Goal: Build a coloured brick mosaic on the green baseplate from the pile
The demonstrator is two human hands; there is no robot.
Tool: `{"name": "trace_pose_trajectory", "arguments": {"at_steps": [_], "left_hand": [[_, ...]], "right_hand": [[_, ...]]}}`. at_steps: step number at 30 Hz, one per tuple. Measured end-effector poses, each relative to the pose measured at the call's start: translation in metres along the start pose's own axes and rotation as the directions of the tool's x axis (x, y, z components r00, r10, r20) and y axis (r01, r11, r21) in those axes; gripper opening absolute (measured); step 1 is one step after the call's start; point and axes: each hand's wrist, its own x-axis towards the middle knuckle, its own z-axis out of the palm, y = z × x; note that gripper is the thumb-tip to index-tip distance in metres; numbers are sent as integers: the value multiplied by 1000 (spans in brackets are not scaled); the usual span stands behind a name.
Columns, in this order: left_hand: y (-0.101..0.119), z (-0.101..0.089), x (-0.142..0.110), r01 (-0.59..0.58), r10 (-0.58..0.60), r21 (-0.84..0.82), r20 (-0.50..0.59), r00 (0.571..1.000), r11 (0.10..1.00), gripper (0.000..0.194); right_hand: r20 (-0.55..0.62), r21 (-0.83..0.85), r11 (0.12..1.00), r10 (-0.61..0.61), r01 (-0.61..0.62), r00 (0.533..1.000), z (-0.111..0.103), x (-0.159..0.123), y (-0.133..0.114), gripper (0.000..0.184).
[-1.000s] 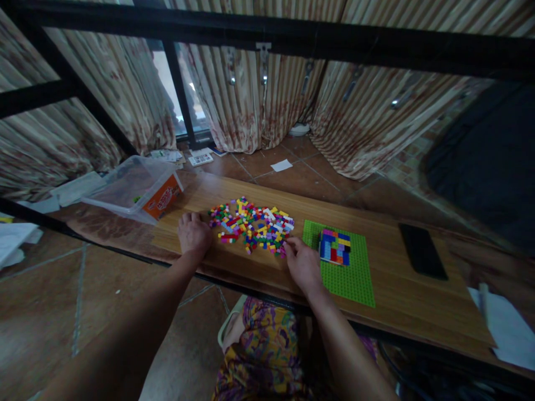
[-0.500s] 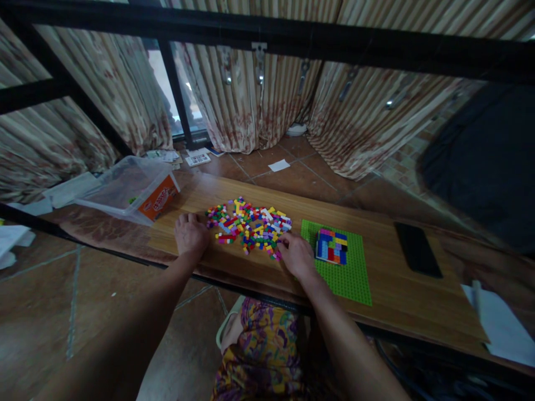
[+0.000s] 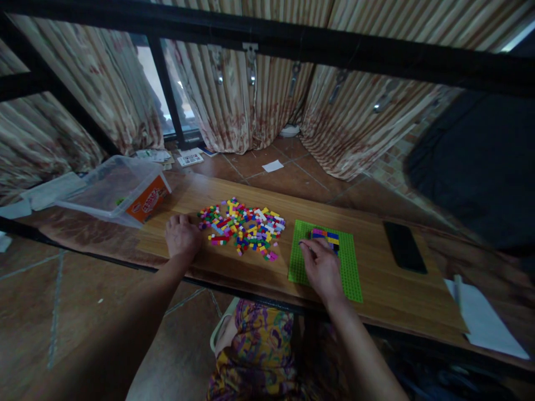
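Loose toy bricks in many colours lie in a spread-out heap on the wooden board. At the left edge of this heap my left hand rests on the board, its fingers loosely bent and apart, with nothing seen in them. My right hand is over the green studded baseplate, thumb and fingertips pinched together. Whatever sits in that pinch is too small and dark to name. Partly hidden behind those fingers, a block of joined coloured bricks stands on the baseplate.
To the left stands a clear plastic box with an orange label. A black phone lies right of the baseplate, and white paper with a pen-like stick is at the right end. A dark metal bar crosses above.
My right hand has moved right, from the heap's edge to over the baseplate beside the joined bricks. My left hand stays by the heap. The whole view has shifted slightly.
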Motion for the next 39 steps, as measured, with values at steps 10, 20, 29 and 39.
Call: {"name": "trace_pose_trajectory", "arguments": {"at_steps": [10,20,29,39], "left_hand": [[-3,5,2,5,-5,-10,-23,1000,1000,33],[-3,5,2,3,-4,-16,-22,1000,1000,32],[-2,3,1,-3,3,-3,-14,1000,1000,34],[-3,6,1,2,-2,-5,-35,999,1000,32]], "right_hand": [[-118,-1,992,122,-123,986,-27,12,57,36],[-103,7,983,185,-185,977,-24,25,57,30],[-83,-13,974,223,-225,971,-25,30,55,25],[-119,-151,972,163,-180,979,-20,31,48,27]]}}
